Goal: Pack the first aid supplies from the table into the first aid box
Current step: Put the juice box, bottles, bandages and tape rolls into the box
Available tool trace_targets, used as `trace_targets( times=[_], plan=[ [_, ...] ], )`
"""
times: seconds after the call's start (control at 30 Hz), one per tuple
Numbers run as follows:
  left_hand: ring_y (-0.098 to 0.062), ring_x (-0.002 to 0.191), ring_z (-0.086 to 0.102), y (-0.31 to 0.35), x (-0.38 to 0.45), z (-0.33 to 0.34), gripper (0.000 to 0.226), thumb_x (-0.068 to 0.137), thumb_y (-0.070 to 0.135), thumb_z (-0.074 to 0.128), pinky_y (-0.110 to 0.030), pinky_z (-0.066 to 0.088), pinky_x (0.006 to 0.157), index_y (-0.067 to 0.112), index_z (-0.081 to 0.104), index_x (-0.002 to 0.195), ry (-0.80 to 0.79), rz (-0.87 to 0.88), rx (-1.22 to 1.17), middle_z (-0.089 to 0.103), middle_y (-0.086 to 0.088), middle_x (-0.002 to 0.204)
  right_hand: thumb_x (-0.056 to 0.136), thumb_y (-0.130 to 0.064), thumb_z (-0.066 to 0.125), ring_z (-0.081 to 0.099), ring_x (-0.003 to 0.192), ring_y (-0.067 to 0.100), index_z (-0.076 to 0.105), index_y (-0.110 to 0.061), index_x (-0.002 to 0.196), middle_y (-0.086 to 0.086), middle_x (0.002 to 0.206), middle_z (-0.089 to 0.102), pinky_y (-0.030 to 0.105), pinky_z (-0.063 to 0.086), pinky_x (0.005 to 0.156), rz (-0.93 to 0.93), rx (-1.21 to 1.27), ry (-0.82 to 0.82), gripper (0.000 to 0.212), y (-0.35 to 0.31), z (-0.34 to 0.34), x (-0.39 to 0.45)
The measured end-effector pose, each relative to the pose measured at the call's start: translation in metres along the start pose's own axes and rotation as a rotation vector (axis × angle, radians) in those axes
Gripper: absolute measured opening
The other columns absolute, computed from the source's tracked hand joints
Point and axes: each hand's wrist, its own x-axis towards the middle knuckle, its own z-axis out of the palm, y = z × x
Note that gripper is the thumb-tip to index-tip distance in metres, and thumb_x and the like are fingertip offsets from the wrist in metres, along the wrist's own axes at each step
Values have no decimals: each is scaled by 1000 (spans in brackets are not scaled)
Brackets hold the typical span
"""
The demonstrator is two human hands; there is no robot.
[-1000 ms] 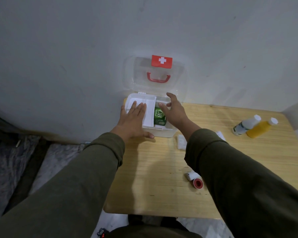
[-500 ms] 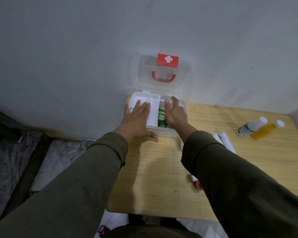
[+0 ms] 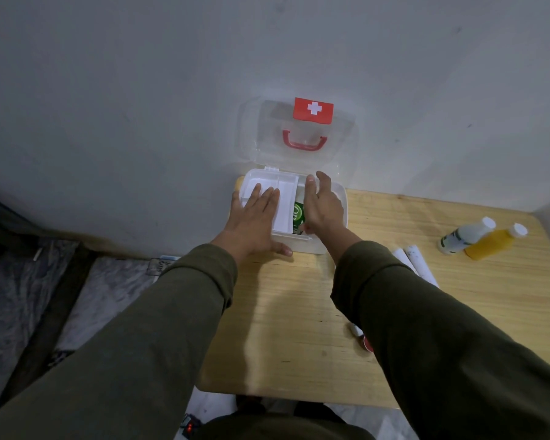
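Note:
The first aid box (image 3: 339,198) stands at the table's far left corner, its clear lid (image 3: 299,134) leaning open against the wall. A white inner tray (image 3: 283,198) fills its left part. My left hand (image 3: 254,217) lies flat on that tray, thumb on the table by the front wall. My right hand (image 3: 323,204) reaches into the right part, fingers straight, over a green package (image 3: 297,214). On the table lie a white bottle (image 3: 465,235), a yellow bottle (image 3: 496,241), white rolls (image 3: 415,258) and a red-capped item (image 3: 361,336) partly hidden by my right sleeve.
The wooden table (image 3: 292,312) meets a grey wall at the back. To the left of the table the floor drops away, with dark grey fabric (image 3: 19,296) lying there. A dark object with a small red light (image 3: 189,427) sits below the table's front edge.
My right hand has slid forward over the green package, its fingers reaching the box's back wall. My left hand has stayed flat on the tray.

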Motion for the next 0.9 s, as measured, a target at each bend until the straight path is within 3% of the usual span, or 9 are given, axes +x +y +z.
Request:
trace_targets(
  times=[0.03,0.17,0.3,0.47,0.73,0.8,0.9],
  plan=[
    [-28,146,-13,0,0,0,126,63,86,46,-60,-7,112,14,-13,149,2,1,0,-10,-5,160,99,-47,19,61,103,36,22,-26,145,21,131,54,38,54,78,11,46,-31,50,0,1,-2],
    [-27,146,-14,0,0,0,125,63,85,47,-59,-7,113,15,-12,149,6,-4,0,-10,-4,160,100,-45,15,40,133,37,9,-31,149,15,153,29,37,43,92,94,208,-179,51,-3,5,-4],
    [-27,146,-15,0,-1,1,125,64,85,46,-58,-10,112,15,-13,149,3,-7,9,-11,-4,160,101,-43,14,35,136,33,4,-31,149,10,157,19,46,44,100,125,367,-244,51,-7,8,-4],
    [-26,146,-15,0,0,2,126,63,86,46,-58,-9,113,15,-14,149,1,-4,7,-11,-4,160,101,-41,14,35,136,33,0,-29,149,11,156,19,47,41,103,141,426,-274,51,-7,7,-2],
    [-27,146,-14,-1,0,-1,128,62,85,47,-59,-5,113,13,-12,149,-9,-6,-2,-10,-4,160,101,-43,20,33,138,34,6,-28,149,11,157,19,47,40,106,60,269,-227,53,-2,2,3],
    [-27,146,-15,-2,1,0,128,61,86,48,-62,-6,112,14,-11,149,-5,-3,-23,-10,-4,160,99,-45,30,43,130,39,15,-29,148,12,154,27,49,50,95,51,251,-215,54,1,-7,5],
    [-24,145,-19,1,-3,-3,127,61,84,51,-67,-8,107,16,-11,149,2,1,-47,-12,-2,160,96,-41,42,62,106,36,29,-24,143,14,143,41,30,56,68,1,222,-173,51,5,-28,5]
  ],
)
